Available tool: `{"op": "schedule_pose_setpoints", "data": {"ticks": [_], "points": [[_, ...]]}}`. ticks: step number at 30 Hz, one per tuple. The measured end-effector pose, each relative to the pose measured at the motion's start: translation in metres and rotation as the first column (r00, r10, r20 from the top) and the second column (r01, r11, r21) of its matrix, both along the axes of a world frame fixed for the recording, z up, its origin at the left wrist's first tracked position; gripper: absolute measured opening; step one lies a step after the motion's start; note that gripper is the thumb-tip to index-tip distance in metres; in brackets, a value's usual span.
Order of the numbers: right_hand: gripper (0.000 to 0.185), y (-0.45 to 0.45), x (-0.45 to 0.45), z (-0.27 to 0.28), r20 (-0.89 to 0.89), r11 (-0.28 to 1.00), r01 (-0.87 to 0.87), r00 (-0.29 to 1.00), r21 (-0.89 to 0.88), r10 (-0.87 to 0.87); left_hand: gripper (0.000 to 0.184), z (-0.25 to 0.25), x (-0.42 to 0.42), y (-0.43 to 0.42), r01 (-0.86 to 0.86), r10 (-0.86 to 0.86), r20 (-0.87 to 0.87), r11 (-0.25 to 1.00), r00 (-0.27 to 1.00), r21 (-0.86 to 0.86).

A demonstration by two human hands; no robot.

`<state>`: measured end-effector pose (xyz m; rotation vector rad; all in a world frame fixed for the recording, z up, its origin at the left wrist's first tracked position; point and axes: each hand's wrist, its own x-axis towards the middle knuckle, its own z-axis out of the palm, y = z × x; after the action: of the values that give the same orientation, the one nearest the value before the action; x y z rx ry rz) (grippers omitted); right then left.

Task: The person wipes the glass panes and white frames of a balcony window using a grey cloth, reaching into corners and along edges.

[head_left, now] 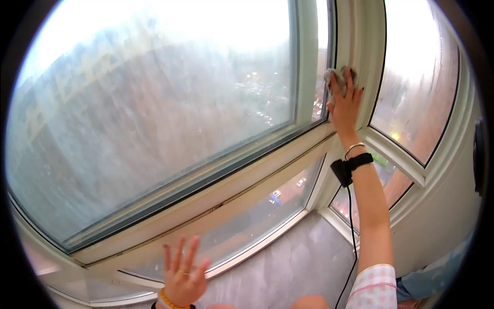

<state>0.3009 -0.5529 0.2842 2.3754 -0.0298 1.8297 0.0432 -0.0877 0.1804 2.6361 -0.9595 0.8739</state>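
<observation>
Cloth is at the right edge of the big window, bunched up and held to the frame by the right hand. Mist and streaks cover most of the big window, so a lot looks left to wipe, though I can't tell what's done. The frame crowds the right hand, while the left hand, spread and empty, has room below the big window.

Cloth: grey, darker in spots. Sleeve: pink-and-white check, pink trim line. Wrist strap and cable: both black. Bracelet: yellow-orange. Window frame: cream. Fabric, lower right: blue.
</observation>
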Motion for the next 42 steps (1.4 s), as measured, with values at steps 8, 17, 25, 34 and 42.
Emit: {"op": "schedule_pose_setpoints", "data": {"ticks": [8, 17, 25, 34, 42], "points": [[0.075, -0.014, -0.023, -0.007, -0.014, 0.99, -0.021, 1.0, -0.141, 0.019, 0.058, -0.008, -0.188, 0.098, -0.814, 0.807, 0.126, 0.559, 0.578, 0.156], [0.058, -0.059, -0.053, -0.015, 0.069, 0.976, 0.094, 0.994, -0.196, -0.081, 0.061, 0.121, -0.262, 0.119, -0.958, 0.86, 0.447, 0.286, 0.247, -0.021], [0.055, -0.043, -0.068, -0.01, 0.077, 0.982, 0.08, 0.995, -0.169, -0.068, 0.067, 0.208, -0.126, 0.203, -0.791, 0.738, 0.496, 0.593, 0.458, -0.151], [0.059, -0.038, -0.066, -0.002, 0.031, 0.965, 0.016, 0.999, -0.26, -0.008, 0.082, 0.181, -0.057, 0.233, -0.646, 0.634, 0.561, 0.733, 0.533, -0.215], [0.046, 0.161, -0.19, 0.247, 0.31, 0.84, -0.043, 0.918, -0.54, 0.247, 0.081, 0.162, -0.045, 0.248, -0.332, 0.385, 0.58, 0.922, 0.718, -0.202]]}}
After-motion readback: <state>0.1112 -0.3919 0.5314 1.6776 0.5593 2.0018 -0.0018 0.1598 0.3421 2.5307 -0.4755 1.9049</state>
